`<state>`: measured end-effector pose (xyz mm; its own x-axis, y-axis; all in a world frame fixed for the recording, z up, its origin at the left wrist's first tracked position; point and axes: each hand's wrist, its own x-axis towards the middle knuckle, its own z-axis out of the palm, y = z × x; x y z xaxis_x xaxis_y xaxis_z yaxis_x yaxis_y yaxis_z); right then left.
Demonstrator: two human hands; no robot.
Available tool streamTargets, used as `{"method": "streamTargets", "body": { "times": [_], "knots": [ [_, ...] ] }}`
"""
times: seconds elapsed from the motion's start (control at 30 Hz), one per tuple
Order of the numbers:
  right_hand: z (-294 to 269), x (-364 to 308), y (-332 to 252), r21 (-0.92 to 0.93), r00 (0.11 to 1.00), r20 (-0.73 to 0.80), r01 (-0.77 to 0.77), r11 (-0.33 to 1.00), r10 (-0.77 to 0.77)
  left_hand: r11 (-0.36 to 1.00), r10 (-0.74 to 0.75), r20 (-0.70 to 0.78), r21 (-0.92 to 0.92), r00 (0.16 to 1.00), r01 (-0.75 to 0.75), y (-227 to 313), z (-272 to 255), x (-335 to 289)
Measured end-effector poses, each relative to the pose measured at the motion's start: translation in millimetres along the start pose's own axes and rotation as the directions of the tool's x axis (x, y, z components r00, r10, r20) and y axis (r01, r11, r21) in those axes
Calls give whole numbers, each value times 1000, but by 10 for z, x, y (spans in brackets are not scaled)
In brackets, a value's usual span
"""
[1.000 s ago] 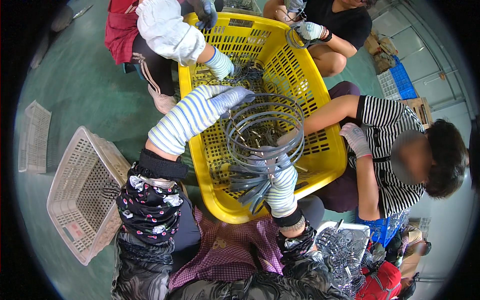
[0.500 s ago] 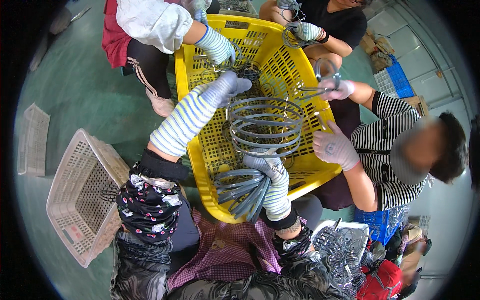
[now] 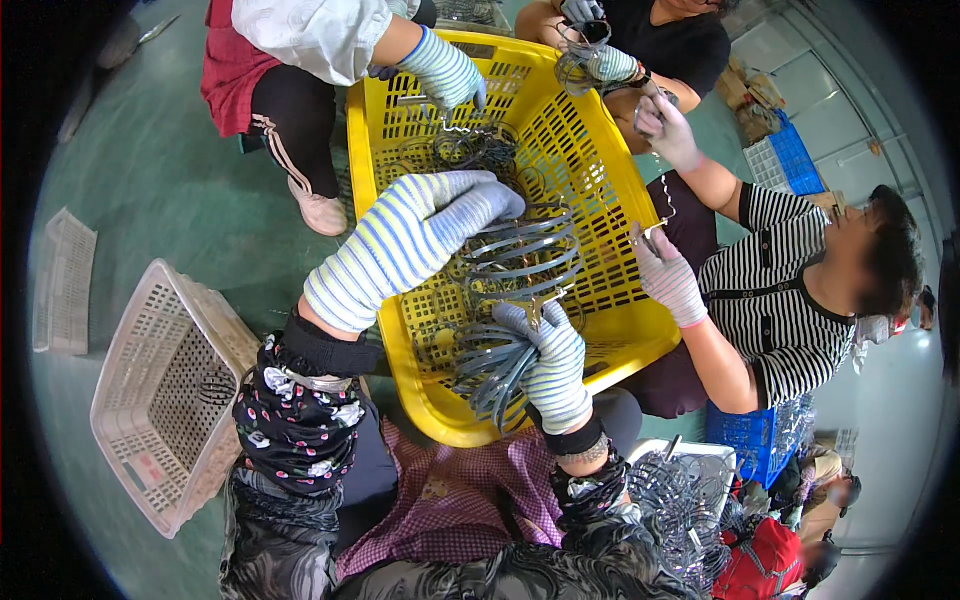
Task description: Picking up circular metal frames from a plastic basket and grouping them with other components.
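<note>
My right hand [image 3: 555, 365], in a striped glove, grips a fanned bunch of flat grey rings [image 3: 492, 375]. Above it, a spread stack of grey rings [image 3: 525, 255] stands over the yellow basket [image 3: 410, 395], with small metal clasps along one side. My left hand [image 3: 445, 225], gloved the same way, is bent over the upper end of this stack, its fingers closed at the rings' edge. The fingertips are partly hidden. Deeper in the basket lie tangled dark rings [image 3: 480, 148].
A gloved co-worker's hand [image 3: 450, 70] reaches in at the far left. A person in a striped shirt [image 3: 775, 270] sits right, handling a small metal chain [image 3: 668, 200]. Another at the far side holds rings [image 3: 575, 70]. Left stands a white basket [image 3: 215, 320]; lower right, a ring-filled white tray [image 3: 640, 450].
My left hand has moved down and right and closed at the stack, which looks narrower. The bunch in my right hand shifted slightly right. The striped-shirt person's far hand moved up and away.
</note>
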<state>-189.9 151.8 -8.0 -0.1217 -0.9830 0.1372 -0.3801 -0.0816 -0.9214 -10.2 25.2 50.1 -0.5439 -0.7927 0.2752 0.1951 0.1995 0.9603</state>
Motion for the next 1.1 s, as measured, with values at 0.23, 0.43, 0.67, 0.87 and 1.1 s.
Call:
{"method": "streamTargets", "body": {
  "times": [0.23, 0.43, 0.67, 0.87, 1.1],
  "knots": [
    [9, 1, 206, 252, 977, 31, -214, 944, 213, 996, -79, 70, -29, 994, 81, 10, -33, -43],
    [-159, -175, -246, 386, 887, 421, -365, 848, 190, 954, -135, -18, 269, 991, 135, -116, -177, -57],
    [-411, -302, -246, 368, 848, 489, 12, 930, -204, 924, -115, 129, 379, 985, 59, 12, 13, 22],
    [-312, -443, -464, 262, 879, 353, 235, 936, -319, 956, -82, 140, 292, 987, 38, -436, -223, 16],
    [-1183, -1058, -620, 584, 972, -235, 132, 801, 11, 992, -110, 105, 74, 988, 103, -586, -533, 124]
  ]
}}
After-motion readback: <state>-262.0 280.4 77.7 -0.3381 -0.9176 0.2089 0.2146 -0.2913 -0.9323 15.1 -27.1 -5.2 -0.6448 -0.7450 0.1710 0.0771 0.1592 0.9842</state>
